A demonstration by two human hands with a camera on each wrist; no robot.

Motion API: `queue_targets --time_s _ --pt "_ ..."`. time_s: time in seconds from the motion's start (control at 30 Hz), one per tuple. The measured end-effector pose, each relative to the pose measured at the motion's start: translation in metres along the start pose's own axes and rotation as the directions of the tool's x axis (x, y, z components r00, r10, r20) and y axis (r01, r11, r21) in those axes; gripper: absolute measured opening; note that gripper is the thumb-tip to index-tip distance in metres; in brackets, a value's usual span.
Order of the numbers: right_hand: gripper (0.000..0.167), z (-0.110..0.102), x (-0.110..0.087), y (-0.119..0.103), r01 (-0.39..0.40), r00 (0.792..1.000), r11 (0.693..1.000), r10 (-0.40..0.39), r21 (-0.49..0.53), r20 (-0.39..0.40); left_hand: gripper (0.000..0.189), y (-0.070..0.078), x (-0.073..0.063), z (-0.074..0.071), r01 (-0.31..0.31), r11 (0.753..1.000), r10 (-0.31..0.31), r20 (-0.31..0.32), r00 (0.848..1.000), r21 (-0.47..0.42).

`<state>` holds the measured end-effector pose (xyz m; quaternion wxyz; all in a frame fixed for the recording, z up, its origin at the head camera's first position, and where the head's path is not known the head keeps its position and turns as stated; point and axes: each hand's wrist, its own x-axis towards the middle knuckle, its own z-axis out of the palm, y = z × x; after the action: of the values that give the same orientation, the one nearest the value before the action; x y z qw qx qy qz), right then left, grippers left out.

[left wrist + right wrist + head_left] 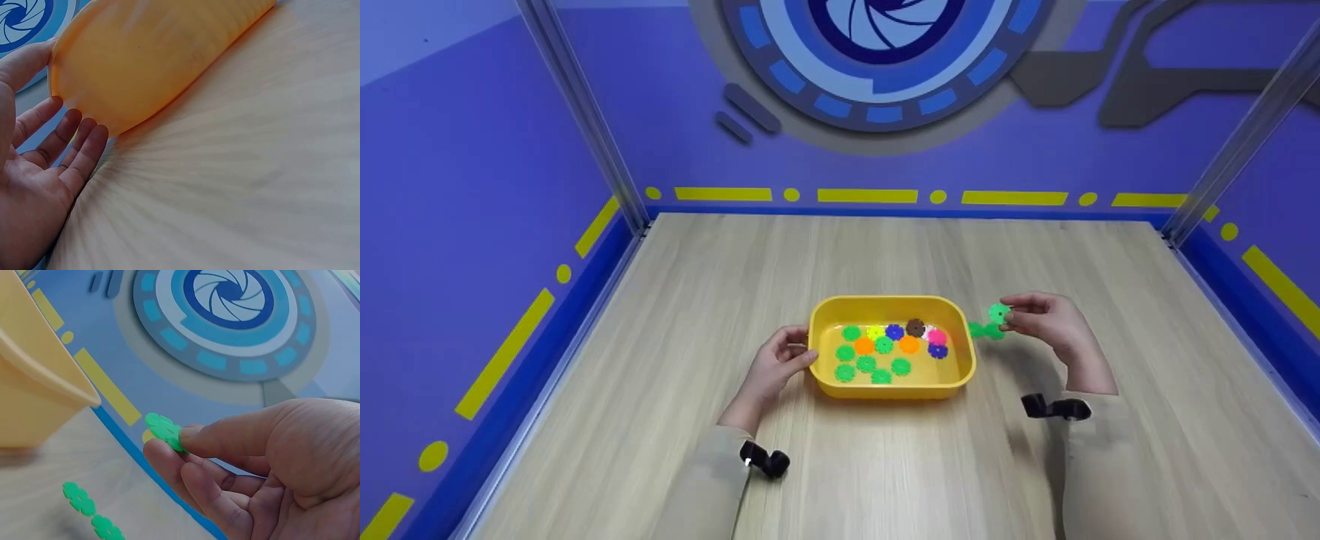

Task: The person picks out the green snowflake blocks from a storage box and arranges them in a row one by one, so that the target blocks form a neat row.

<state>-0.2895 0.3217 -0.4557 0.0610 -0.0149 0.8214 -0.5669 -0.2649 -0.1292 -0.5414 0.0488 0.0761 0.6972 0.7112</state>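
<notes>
A yellow plastic bin [892, 391] holds several flower-shaped notched discs, mostly green, with orange, blue, pink, yellow, white and brown ones too. My left hand [771, 365] grips the bin's left side, thumb at the rim and fingertips [100, 133] against the outer wall. To the right of the bin, my right hand [1051, 324] pinches a green notched disc [164, 431] between thumb and fingers, raised above the table. Below it, two green discs [79, 498] lie on the table beside the bin's right wall, close together; whether they are joined I cannot tell.
The wooden table [720, 277] is enclosed by a purple-blue back wall [870, 169] and side walls with yellow markings. Metal posts [585, 112] stand at the back corners. A black wrist camera mount [765, 459] sits on each sleeve.
</notes>
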Motion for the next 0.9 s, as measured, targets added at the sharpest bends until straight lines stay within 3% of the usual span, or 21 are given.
queue_targets --time_s 0.47,0.9 --pt "0.048 -0.009 0.003 0.019 -0.061 0.997 0.996 0.065 0.063 -0.049 0.047 0.001 0.0 0.0 0.005 1.0 -0.005 -0.01 1.0 -0.016" --pt "0.046 -0.007 0.011 0.042 -0.165 0.975 0.985 0.171 0.05 -0.14 0.048 -0.001 0.0 0.0 -0.004 1.0 0.004 -0.005 1.0 -0.007"
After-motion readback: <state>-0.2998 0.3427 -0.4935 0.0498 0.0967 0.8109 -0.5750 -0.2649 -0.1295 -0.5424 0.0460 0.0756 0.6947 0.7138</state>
